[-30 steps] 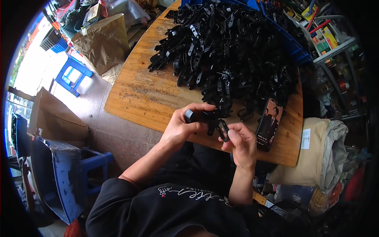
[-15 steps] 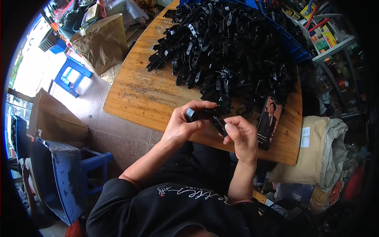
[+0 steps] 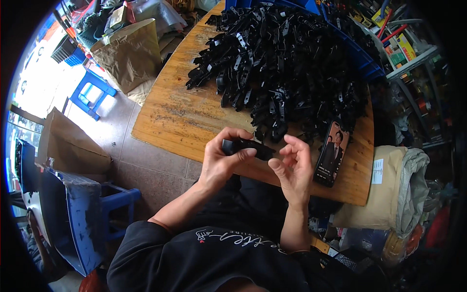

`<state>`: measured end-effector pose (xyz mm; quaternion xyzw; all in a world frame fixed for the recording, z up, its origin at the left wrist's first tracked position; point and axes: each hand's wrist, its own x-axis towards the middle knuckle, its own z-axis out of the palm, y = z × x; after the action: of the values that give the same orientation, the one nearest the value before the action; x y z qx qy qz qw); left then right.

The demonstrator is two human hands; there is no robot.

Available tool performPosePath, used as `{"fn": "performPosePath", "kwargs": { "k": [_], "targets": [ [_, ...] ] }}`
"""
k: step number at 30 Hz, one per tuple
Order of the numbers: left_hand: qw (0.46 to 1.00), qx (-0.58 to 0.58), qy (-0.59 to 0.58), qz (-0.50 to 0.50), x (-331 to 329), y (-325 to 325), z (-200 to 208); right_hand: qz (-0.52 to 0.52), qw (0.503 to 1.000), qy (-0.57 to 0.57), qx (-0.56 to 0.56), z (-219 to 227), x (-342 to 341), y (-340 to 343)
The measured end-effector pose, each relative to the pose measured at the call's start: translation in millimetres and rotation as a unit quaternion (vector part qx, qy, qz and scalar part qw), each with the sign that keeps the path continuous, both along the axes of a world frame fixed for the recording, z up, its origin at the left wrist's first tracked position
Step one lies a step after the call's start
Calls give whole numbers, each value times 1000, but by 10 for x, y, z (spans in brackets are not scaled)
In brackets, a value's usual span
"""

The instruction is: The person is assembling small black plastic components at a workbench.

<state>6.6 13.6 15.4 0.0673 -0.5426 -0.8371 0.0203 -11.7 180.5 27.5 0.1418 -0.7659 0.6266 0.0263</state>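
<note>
My left hand [image 3: 221, 158] grips a black, elongated plastic part [image 3: 262, 151] between thumb and fingers, above the near edge of the table. To the right of that part, my right hand [image 3: 294, 170] is open, its thumb and fingers spread and apart from the piece. A large heap of similar black parts [image 3: 287, 63], some with pale ribbed strips, covers the far side of the wooden table [image 3: 170, 112]. Their exact kind cannot be made out. Close by my right hand lies a phone [image 3: 332, 155] with a lit screen showing a person in a dark suit.
Blue crates [image 3: 357, 51] stand behind and right of the heap. On the right are a packed shelf [image 3: 413, 65] and a paper sack [image 3: 389, 187]. Brown paper bags [image 3: 129, 56], a blue stool [image 3: 92, 93] and a scuffed blue bin [image 3: 82, 214] occupy the left.
My right hand has let go of the black part and opened, moving slightly away from it. My left hand has kept its hold while the part has turned to lie more level.
</note>
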Motion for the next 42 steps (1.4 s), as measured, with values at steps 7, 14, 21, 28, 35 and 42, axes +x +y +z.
{"fn": "performPosePath", "kwargs": {
  "k": [7,14,21,28,35,42],
  "targets": [
    [980,183,6,-79,4,-271,-91,122,990,-41,-53,35,54,-266],
    [922,383,48,32,-295,-641,-110,67,870,304,382,-15,-189,-414],
    [810,-550,154,135,-677,-613,-1,-66,876,295,377,-35,-167,-10],
    [744,-630,151,161,-740,-731,-112,-160,884,196,393,-171,24,118],
    [858,-487,85,137,-514,-827,-102,-64,936,227,263,-112,-77,90],
    [760,-627,133,104,-540,-753,-106,-296,887,151,322,20,-384,1368]
  ]
}}
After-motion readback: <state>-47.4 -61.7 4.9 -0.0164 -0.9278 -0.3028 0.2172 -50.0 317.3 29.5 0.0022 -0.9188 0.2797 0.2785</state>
